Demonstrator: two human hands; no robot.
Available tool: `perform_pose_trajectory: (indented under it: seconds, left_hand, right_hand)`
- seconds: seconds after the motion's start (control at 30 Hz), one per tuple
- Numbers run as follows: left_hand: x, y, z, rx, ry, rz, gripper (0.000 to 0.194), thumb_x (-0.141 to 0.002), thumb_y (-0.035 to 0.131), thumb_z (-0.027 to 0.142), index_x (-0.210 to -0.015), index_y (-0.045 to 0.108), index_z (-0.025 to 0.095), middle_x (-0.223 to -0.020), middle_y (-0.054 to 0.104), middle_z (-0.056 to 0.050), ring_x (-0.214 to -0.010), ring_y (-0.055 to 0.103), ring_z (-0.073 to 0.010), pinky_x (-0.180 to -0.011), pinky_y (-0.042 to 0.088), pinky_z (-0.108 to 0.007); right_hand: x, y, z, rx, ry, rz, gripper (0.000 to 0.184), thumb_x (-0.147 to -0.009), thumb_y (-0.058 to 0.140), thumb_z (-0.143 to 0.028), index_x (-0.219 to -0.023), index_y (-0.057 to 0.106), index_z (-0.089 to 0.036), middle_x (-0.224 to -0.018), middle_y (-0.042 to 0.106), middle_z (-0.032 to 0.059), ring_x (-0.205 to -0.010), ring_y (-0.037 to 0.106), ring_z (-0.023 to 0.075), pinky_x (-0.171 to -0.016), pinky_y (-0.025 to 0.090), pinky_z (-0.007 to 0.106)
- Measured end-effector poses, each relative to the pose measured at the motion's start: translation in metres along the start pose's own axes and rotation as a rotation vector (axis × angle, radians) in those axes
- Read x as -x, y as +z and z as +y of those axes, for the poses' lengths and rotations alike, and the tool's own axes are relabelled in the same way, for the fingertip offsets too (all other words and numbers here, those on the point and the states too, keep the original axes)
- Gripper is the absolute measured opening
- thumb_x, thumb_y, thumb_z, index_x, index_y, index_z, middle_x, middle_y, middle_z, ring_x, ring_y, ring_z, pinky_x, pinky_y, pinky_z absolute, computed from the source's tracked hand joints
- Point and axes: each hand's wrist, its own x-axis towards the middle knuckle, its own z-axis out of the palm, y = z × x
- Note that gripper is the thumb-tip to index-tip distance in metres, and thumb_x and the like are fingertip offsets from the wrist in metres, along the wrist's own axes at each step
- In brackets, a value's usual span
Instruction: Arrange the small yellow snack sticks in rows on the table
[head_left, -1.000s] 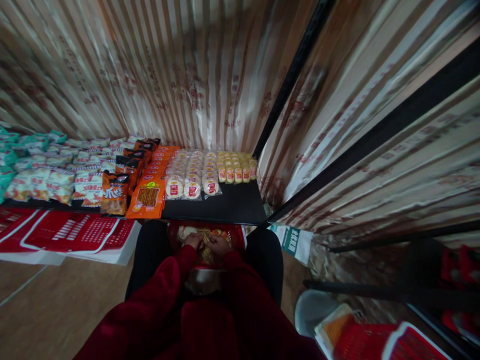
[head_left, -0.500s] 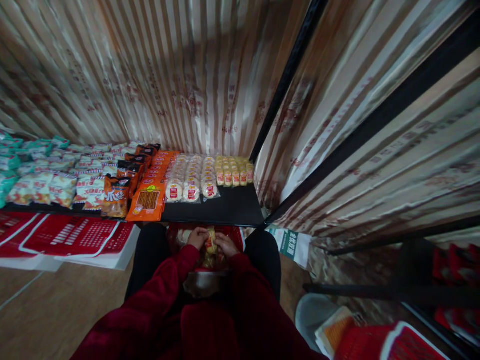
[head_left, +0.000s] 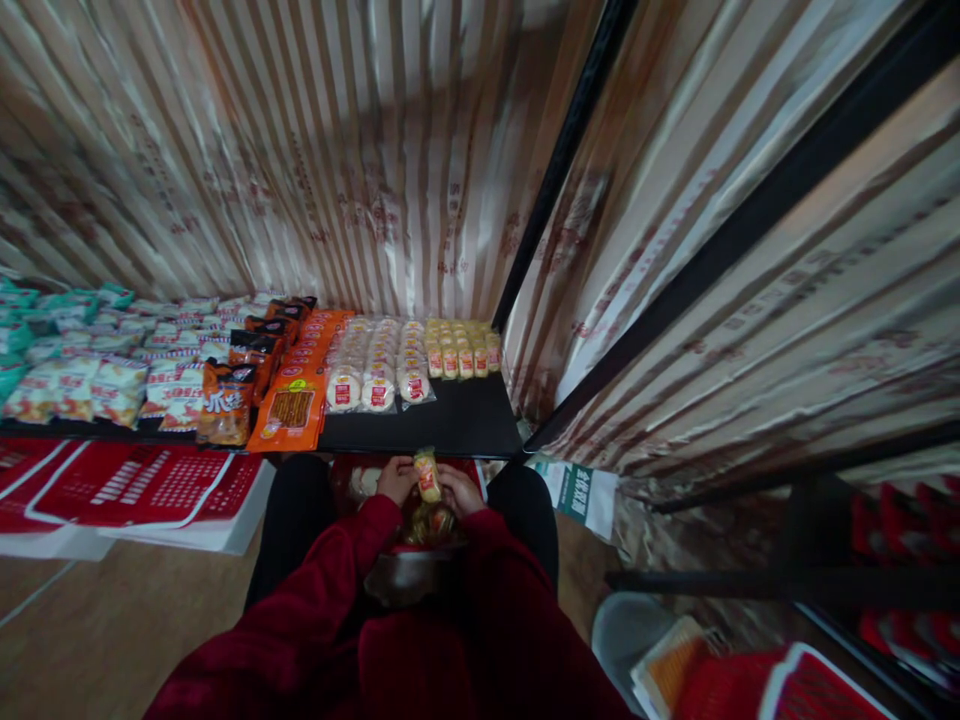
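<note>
Left hand (head_left: 397, 482) and right hand (head_left: 460, 490), fingers part-curled, pinch a yellow packet (head_left: 427, 478); beyond them, similar packets (head_left: 465, 361) stand in rows; below, wrapped pieces (head_left: 426, 525) lie unarranged.

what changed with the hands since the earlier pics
The left hand and right hand came up slightly from low over the red container, bringing one yellow packet up between them. The packaged snacks on the black shelf stayed put.
</note>
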Motion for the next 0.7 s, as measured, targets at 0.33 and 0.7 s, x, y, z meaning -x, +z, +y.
perform_pose_trajectory:
  seconds: [0.33,0.7]
  left_hand:
    - [0.011,0.015,0.017,-0.014,-0.065,-0.093,0.007,-0.069,0.060,0.009,-0.072,0.056,0.012,-0.050,0.055,0.005,-0.042,0.049,-0.0059,-0.041,0.038,-0.017]
    - [-0.009,0.034,0.022,0.091,0.092,-0.097,0.021,-0.058,0.065,0.005,-0.072,0.053,0.014,-0.053,0.056,0.006,-0.045,0.052,-0.0060,-0.045,0.043,-0.017]
  right_hand:
    - [-0.005,-0.006,-0.010,-0.019,-0.095,-0.038,0.028,-0.055,0.064,-0.028,-0.081,0.064,-0.017,-0.070,0.068,0.0016,-0.066,0.063,0.0166,-0.060,0.045,0.025]
    - [0.001,-0.007,-0.035,0.261,-0.338,0.138,0.031,-0.063,0.062,-0.038,-0.087,0.061,-0.020,-0.076,0.069,0.0020,-0.076,0.063,0.0181,-0.074,0.049,0.031]
